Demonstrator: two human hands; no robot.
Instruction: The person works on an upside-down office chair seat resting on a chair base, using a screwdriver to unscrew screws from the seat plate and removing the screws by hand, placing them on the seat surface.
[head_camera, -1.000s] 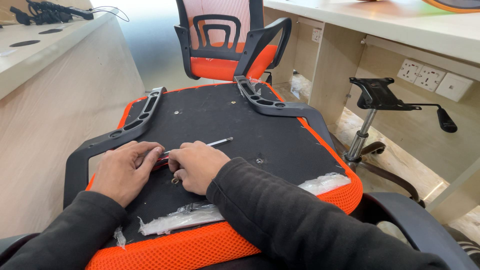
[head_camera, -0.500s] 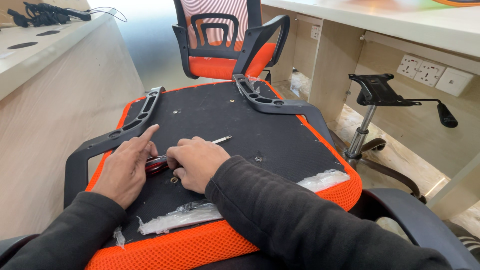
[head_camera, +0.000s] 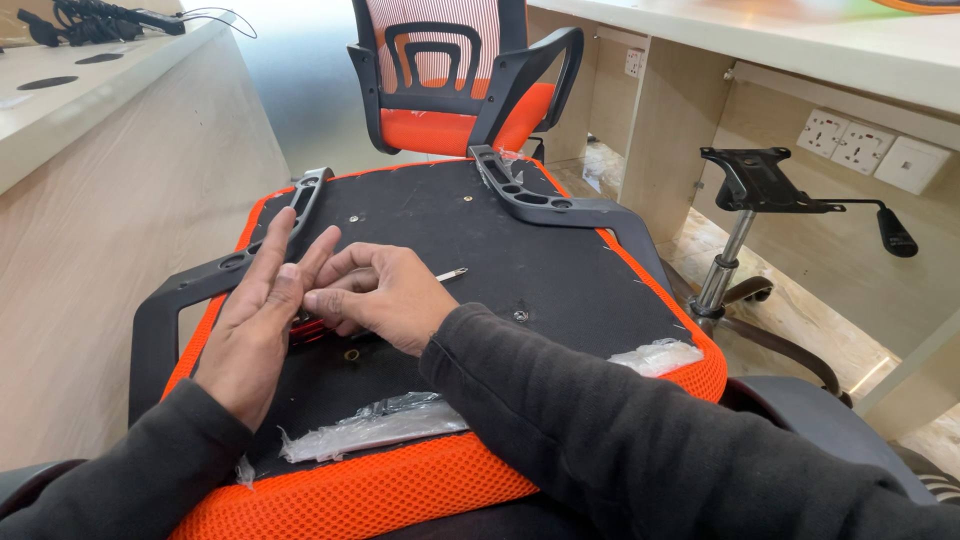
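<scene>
Pale wood panels close in on both sides, with a desk (head_camera: 70, 110) at far left carrying a tangle of black cables (head_camera: 95, 17). Down front, an upturned orange seat (head_camera: 450, 480) lies across the lap, black underside up, its left armrest (head_camera: 190, 285) running along the edge. Left hand (head_camera: 255, 320) rests flat on that underside, fingers straight and spread, gripping nothing, just beside the screwdriver (head_camera: 452, 273). Right hand (head_camera: 380, 295) is curled around the screwdriver's red handle, fingers closed on it; the metal tip pokes out to the right, low over the black board, near a bolt hole (head_camera: 521, 316). Crumpled clear plastic (head_camera: 370, 425) sits below the hands, another scrap (head_camera: 655, 357) by the right edge. Right armrest (head_camera: 540, 200) angles across the far corner. Behind stands an orange mesh chair (head_camera: 450, 90). Further right, a black tilt mechanism (head_camera: 760, 185) tops a gas lift, and white wall sockets (head_camera: 870, 145) sit under the right desk.
</scene>
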